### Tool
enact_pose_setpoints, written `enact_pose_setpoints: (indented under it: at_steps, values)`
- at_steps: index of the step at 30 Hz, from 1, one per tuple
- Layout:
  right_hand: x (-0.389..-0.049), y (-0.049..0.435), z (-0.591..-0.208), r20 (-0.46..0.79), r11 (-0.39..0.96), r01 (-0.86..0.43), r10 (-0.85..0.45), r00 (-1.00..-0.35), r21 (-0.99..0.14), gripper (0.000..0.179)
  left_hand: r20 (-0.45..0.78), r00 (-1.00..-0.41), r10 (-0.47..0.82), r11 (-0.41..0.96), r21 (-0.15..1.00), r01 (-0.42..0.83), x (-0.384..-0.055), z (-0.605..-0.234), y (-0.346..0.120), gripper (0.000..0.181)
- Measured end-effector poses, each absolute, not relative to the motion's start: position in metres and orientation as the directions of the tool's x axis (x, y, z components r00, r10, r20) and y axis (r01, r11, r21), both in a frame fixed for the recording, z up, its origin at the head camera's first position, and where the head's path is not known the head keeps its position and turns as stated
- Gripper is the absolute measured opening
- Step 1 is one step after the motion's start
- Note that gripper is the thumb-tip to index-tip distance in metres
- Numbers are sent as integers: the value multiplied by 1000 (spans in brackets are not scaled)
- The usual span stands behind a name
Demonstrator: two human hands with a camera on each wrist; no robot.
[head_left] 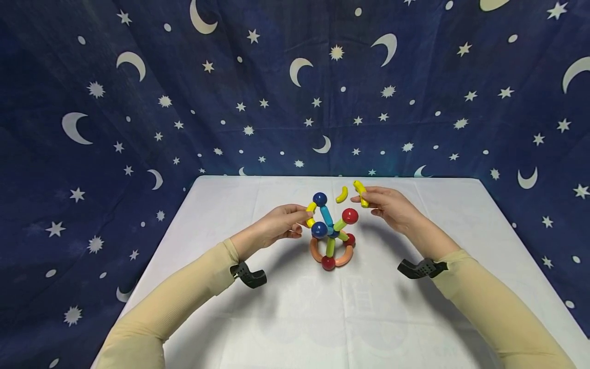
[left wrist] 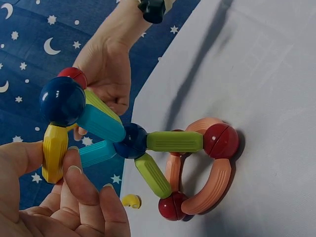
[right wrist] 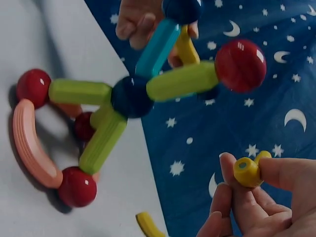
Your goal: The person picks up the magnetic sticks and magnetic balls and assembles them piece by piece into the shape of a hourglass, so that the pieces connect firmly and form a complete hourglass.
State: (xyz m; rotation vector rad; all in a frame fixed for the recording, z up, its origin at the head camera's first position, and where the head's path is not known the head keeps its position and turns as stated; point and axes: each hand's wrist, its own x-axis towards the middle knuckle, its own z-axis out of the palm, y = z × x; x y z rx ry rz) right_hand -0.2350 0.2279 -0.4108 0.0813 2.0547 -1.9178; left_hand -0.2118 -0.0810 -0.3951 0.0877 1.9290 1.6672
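Observation:
A magnetic stick-and-ball structure stands on the table, with a blue centre ball [left wrist: 132, 140], green sticks [left wrist: 175, 141] and turquoise sticks [left wrist: 101, 123]. Its base is a ring of orange curved sticks [left wrist: 211, 190] joined by red balls [left wrist: 220, 140]. My left hand [head_left: 278, 225] pinches a yellow curved stick [left wrist: 54, 153] at the structure's left, between two outer blue balls [head_left: 319, 230]. On the right, my right hand [head_left: 392, 207] holds another yellow curved stick [right wrist: 248, 173] between thumb and fingers, apart from the structure. Closest to it is the upper red ball [right wrist: 240, 65] on a green stick.
One more yellow curved stick [head_left: 341, 195] lies on the white-covered table [head_left: 295, 318], behind the structure near the far edge. A dark blue cloth [head_left: 276, 102] with moons and stars hangs behind. Each wrist bears a black strap mount [head_left: 249, 275].

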Motion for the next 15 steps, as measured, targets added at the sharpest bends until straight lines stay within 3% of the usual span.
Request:
enact_pose_setpoints:
  at_steps: [7,15]
  values:
    - [-223,222,-399,-250,72,241,-172,-953,-968,52,-377,-829,414,215,925,-313,-212,-395,-81,36]
    - [-215,218,-391,-216,3,219,-163,-963,-976,21,-375,-828,416,216,926,-311,-213,-396,-81,38]
